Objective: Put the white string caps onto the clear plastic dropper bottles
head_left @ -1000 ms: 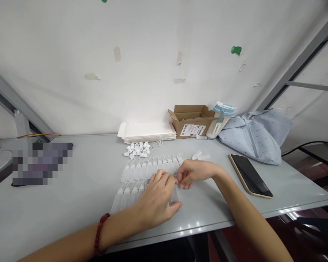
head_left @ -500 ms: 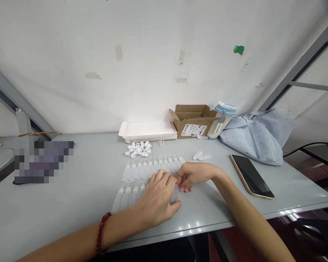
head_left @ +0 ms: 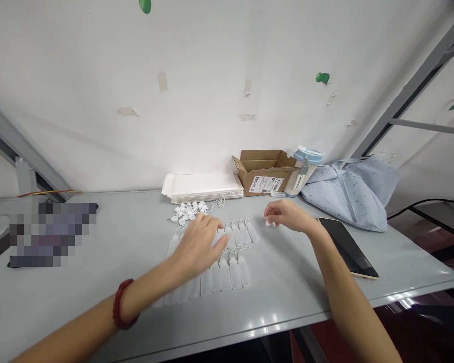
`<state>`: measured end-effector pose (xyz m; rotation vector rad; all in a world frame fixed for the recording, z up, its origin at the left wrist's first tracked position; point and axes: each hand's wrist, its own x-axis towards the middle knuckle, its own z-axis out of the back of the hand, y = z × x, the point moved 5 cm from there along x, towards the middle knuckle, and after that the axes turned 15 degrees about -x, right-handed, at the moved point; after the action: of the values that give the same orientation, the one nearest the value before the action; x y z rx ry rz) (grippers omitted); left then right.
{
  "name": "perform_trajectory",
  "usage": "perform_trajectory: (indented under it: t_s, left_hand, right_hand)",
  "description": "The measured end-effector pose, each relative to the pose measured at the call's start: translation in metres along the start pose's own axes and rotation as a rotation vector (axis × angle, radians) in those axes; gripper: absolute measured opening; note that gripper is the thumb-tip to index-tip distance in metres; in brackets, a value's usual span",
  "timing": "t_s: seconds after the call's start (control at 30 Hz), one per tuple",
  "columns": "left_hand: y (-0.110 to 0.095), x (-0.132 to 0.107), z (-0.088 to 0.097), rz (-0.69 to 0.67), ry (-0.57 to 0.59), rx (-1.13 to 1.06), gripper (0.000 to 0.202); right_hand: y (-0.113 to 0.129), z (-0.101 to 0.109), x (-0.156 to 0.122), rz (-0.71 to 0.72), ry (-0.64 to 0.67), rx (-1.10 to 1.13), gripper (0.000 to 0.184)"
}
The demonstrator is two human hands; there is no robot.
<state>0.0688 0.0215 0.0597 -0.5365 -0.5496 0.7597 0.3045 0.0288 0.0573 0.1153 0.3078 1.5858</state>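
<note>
Two rows of small translucent plastic bottles (head_left: 234, 272) with white thin loops at their tops lie on the grey table (head_left: 109, 242). My left hand (head_left: 199, 244) is above these rows, thumb apart from the fingers, and hides part of both rows. Just beyond its fingertips is a pile of small white caps (head_left: 187, 212). My right hand (head_left: 289, 217) is to the right of the far row, fingers curled and closed on a small translucent bottle (head_left: 271, 223), mostly hidden beneath them.
Along the wall stand a stack of white padded envelopes (head_left: 200, 187), an open cardboard box (head_left: 267, 176), a cup with a blue lid (head_left: 304, 171) and a light blue cloth bag (head_left: 348, 196). A phone (head_left: 350, 249) lies by my right forearm. A blurred dark item (head_left: 56, 232) lies left.
My left hand has moved from the near row up and left toward the caps. My right hand has left the near row's right end and moved up and right to the loose bottles.
</note>
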Motion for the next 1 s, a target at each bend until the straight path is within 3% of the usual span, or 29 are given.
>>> perform_trajectory:
  t_s: [0.07, 0.13, 0.3, 0.43, 0.6, 0.73, 0.87, 1.0]
  left_hand:
    - [0.018, 0.019, 0.012, 0.046, -0.029, 0.06, 0.016]
    - [0.037, 0.039, 0.02, 0.078, -0.026, 0.131, 0.018]
    - [0.07, 0.081, 0.022, 0.1, -0.008, 0.186, 0.021]
    - [0.068, 0.096, 0.007, 0.026, 0.036, 0.21, 0.023]
    - [0.057, 0.102, -0.01, -0.078, 0.078, 0.198, 0.022]
    - [0.054, 0.1, -0.013, -0.117, 0.083, 0.123, 0.018]
    - [0.048, 0.088, 0.002, -0.141, 0.03, 0.041, 0.014]
    - [0.041, 0.058, 0.026, -0.186, -0.08, -0.117, 0.011]
  right_hand:
    - [-0.016, 0.007, 0.004, -0.111, -0.143, -0.107, 0.014]
    - [-0.028, 0.009, 0.007, -0.167, -0.194, -0.158, 0.019]
    - [-0.043, 0.006, 0.011, -0.194, -0.159, -0.212, 0.023]
    - [-0.04, 0.003, 0.012, -0.166, -0.095, -0.189, 0.028]
    - [-0.031, 0.0, 0.012, -0.095, -0.024, -0.125, 0.03]
    - [-0.028, -0.004, 0.013, -0.033, 0.01, -0.084, 0.027]
    - [-0.024, -0.011, 0.017, 0.008, 0.016, -0.063, 0.026]
    - [-0.018, -0.017, 0.021, 0.026, -0.013, -0.08, 0.027]
